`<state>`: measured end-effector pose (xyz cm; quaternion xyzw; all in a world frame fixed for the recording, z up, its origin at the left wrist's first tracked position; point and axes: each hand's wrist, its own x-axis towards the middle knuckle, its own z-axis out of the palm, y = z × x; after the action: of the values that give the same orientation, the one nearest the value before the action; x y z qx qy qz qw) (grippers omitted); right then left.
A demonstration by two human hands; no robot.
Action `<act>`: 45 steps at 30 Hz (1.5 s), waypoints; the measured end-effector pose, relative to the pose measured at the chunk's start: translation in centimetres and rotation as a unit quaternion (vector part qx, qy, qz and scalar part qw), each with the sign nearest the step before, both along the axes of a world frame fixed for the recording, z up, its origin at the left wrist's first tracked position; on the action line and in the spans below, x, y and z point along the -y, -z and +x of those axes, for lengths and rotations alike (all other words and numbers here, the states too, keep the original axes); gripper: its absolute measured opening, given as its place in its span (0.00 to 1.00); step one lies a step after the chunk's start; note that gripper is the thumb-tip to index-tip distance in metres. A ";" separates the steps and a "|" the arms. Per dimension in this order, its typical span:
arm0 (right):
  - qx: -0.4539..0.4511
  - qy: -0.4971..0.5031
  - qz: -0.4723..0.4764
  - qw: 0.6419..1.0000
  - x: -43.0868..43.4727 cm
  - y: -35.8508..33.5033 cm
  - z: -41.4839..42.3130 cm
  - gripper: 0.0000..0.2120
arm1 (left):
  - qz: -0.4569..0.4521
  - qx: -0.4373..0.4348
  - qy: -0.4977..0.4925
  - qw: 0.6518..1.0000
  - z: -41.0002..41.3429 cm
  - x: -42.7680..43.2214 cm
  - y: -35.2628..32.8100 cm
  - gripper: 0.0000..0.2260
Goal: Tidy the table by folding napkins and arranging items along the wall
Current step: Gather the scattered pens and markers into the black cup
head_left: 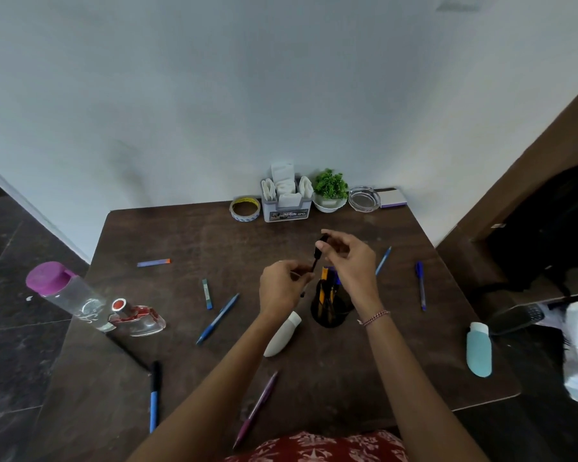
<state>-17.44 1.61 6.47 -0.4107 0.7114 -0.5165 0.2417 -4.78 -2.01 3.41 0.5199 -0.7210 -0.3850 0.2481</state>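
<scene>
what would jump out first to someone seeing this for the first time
First, the two hands at the centre: the left hand and the right hand both grip a thin black pen near a black pen holder. Loose pens lie scattered over the brown table. At the wall stands a neat row: tape roll, napkin holder, green plant, glass ashtray.

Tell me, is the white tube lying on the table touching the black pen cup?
Apart. The head view shows a strip of bare brown table between the cap end of the white tube and the black pen cup.
</scene>
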 end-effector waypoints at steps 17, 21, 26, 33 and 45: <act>-0.127 -0.063 0.076 0.987 -2.5 0.2 -3.7 0.11 | -0.035 -0.048 0.012 0.998 -3.9 -1.5 -0.1 0.08; -0.181 -0.078 0.125 0.972 -3.0 0.9 -3.6 0.11 | -0.027 0.013 0.000 1.000 -3.8 -2.1 1.1 0.07; -0.192 -0.110 0.135 0.966 -3.2 2.6 -2.8 0.10 | -0.020 0.068 0.005 0.997 -3.2 -2.6 2.3 0.09; -0.168 -0.147 0.139 0.965 -2.6 4.0 -2.1 0.10 | -0.028 0.107 -0.027 0.993 -2.9 -2.9 3.2 0.08; -0.180 -0.164 0.095 0.965 -3.3 5.2 -2.4 0.15 | -0.019 0.125 -0.060 0.990 -3.0 -3.3 3.7 0.10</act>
<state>-19.81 4.93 1.29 -0.5830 0.7120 -0.3173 0.2292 -7.79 1.33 -0.26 0.6016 -0.7209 -0.2874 0.1890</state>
